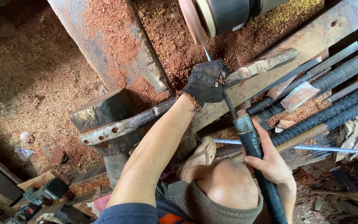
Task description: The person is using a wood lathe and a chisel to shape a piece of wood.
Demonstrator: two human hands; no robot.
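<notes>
Both hands (206, 83) (266, 159) on long chisel (253, 153), tip probably touching disc (192, 20).

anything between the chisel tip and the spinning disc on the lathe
Nothing visible. The chisel's thin blade runs under the gloved left hand, and its tip already sits at the disc's edge. The bare right hand grips the wrapped handle lower down.

Reddish sawdust (30, 79) carpets the floor around rough timber beams (112, 45).

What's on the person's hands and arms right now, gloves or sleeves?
The left hand wears a black knit glove with an orange-brown cuff edge, flecked with sawdust. The right hand is bare. Both forearms are uncovered; a dark blue short sleeve shows at the left upper arm.
</notes>
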